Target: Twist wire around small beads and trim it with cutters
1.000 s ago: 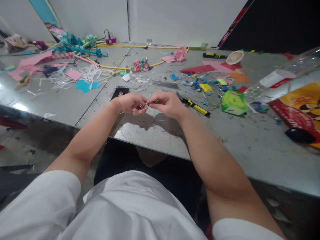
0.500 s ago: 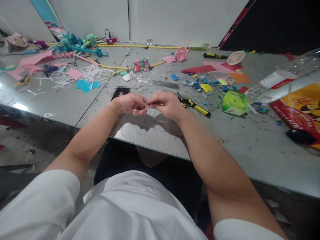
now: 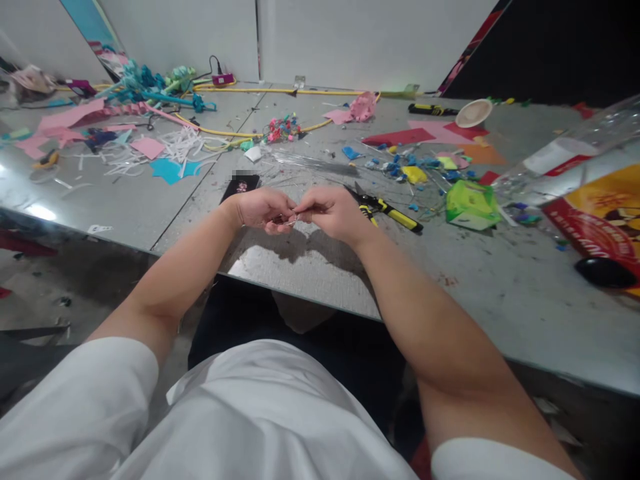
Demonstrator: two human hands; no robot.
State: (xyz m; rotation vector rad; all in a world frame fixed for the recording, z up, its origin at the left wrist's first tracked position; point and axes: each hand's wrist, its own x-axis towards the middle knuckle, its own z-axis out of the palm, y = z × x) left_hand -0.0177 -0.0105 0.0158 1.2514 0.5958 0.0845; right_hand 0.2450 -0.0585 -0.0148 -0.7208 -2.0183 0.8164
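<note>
Close together over the table's front part, my left hand [image 3: 266, 208] and my right hand [image 3: 330, 212] meet at their fingertips. A thin silvery wire [image 3: 296, 219] is pinched between them; its full shape is too small to make out. Some left fingers curl beneath it. Just beyond my right hand lie pliers [image 3: 397, 216] with black and yellow handles, partly hidden by that hand. Behind my left wrist is a black phone-like object [image 3: 243, 187]. A bundle of thin straight wires [image 3: 320, 164] lies past both hands.
Blue and yellow scraps [image 3: 410, 170], a green plastic box [image 3: 471, 205] and a clear bottle [image 3: 560, 153] stand to the right. White paper strips [image 3: 175, 148] and pink paper [image 3: 73, 120] cover the left. A yellow cable [image 3: 260, 91] runs along the back. A cutter knife [image 3: 431, 111] lies behind.
My right hand has shifted slightly, showing more of the pliers. The fingertips have moved a little around the wire. Other things stay put.
</note>
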